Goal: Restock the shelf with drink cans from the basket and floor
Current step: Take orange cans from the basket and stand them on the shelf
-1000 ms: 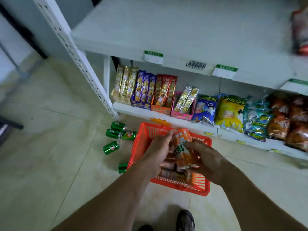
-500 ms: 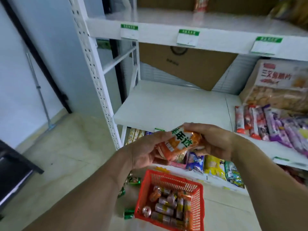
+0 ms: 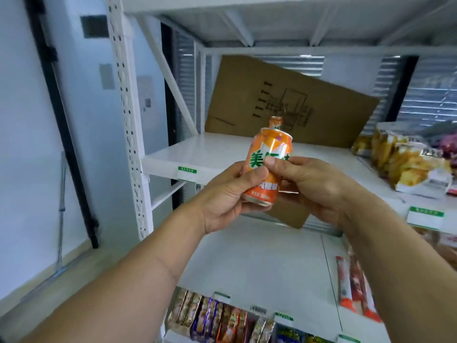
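Observation:
Both my hands hold one orange drink can (image 3: 268,154) with green lettering, upright and slightly tilted, in front of the white upper shelf (image 3: 202,154). My left hand (image 3: 230,194) grips its lower part from the left, thumb across the front. My right hand (image 3: 309,184) pinches its right side from the right. Behind the can's top a second small orange can (image 3: 275,123) stands on that shelf. The basket and the floor cans are out of view.
A flattened cardboard sheet (image 3: 284,100) leans at the back of the upper shelf. Snack bags (image 3: 405,162) lie on its right part. Below, the middle shelf (image 3: 259,266) holds red wrapped bars (image 3: 351,288) at right; snack boxes (image 3: 217,318) fill the lower shelf. A white perforated upright (image 3: 128,120) stands left.
Both hands have lifted the orange can from above the basket up to the upper shelf's height, turning it upright. The view has swung up, so the basket and floor dropped out of sight.

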